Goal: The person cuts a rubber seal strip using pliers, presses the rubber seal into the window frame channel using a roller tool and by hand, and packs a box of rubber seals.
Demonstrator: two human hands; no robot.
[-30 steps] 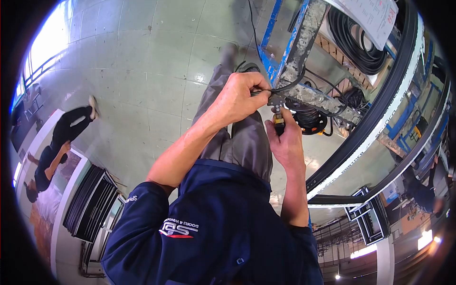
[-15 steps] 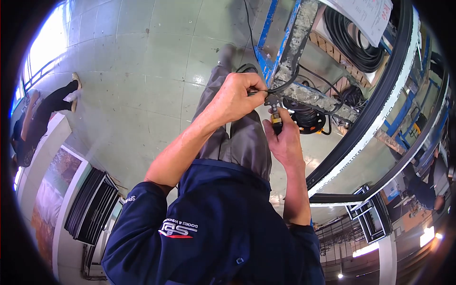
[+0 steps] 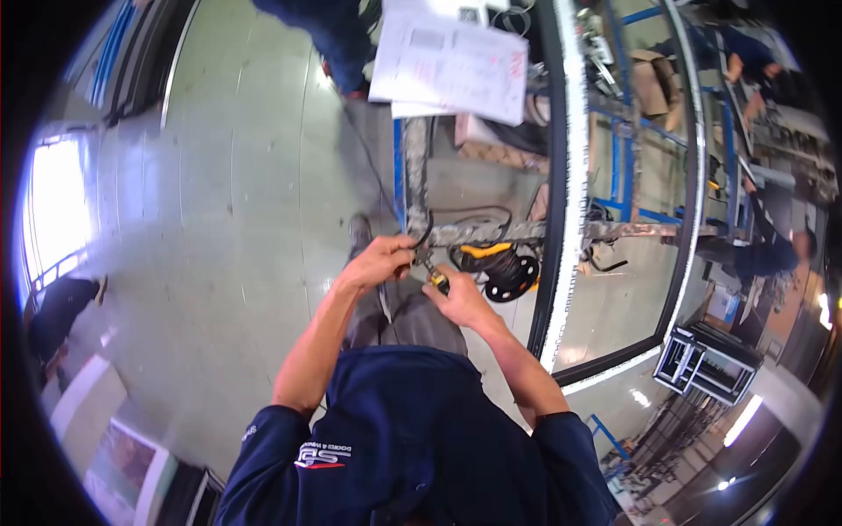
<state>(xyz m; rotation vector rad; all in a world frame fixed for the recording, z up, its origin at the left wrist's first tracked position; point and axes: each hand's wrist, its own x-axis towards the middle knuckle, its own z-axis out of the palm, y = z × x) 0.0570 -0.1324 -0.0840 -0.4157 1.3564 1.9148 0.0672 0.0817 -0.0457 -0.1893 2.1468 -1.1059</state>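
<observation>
My left hand (image 3: 383,261) pinches the end of a thin black rubber strip (image 3: 427,232) beside the corner of a worn blue-and-grey metal stand (image 3: 478,232). In my right hand (image 3: 462,298) is a pliers-like hand tool (image 3: 438,278) with black and yellow handles. Its metal head lies close to my left fingertips, at the strip's end. Whether the jaws touch the strip is too small to tell. Just right of my right hand, a black cable reel (image 3: 510,279) with a yellow grip sits below the stand.
A large black frame with white tape (image 3: 561,175) stands upright at my right. Printed papers (image 3: 447,66) lie over the stand's far end. One person (image 3: 324,39) is ahead, another (image 3: 66,320) at far left, and a third (image 3: 776,254) appears beyond the frame.
The view has turned and shifted, so the stand, papers and reel appear further left. Both hands stay close together, still holding the strip and the tool.
</observation>
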